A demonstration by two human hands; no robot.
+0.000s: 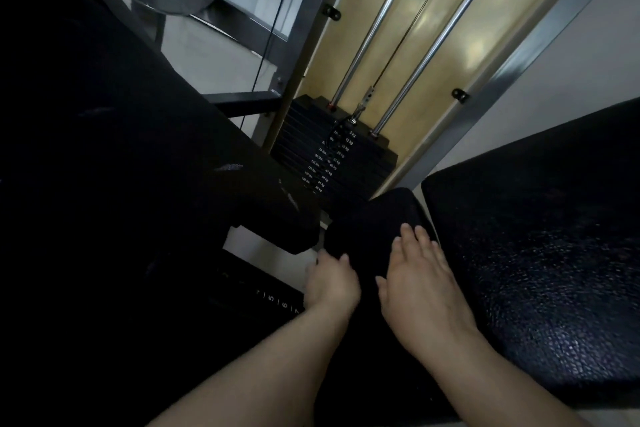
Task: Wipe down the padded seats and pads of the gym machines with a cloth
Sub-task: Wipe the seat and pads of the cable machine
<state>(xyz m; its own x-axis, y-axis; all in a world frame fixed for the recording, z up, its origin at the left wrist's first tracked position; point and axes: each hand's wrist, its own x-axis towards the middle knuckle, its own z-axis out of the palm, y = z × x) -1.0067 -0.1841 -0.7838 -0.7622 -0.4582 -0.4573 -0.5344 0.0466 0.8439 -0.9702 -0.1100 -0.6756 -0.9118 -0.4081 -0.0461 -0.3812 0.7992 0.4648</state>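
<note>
While both hands are working at the small middle pad (374,218), a dark cloth cannot be told apart from its black surface. The right hand (422,288) is lying flat with fingers straight and together on it, and the left hand (330,279) is curling over its near edge. Judging by this, the wide seat (540,253) and long pad (121,149) are probably still waiting.

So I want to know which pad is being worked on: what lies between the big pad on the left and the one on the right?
In the head view, a small black pad lies between them, with both hands on it.
</note>
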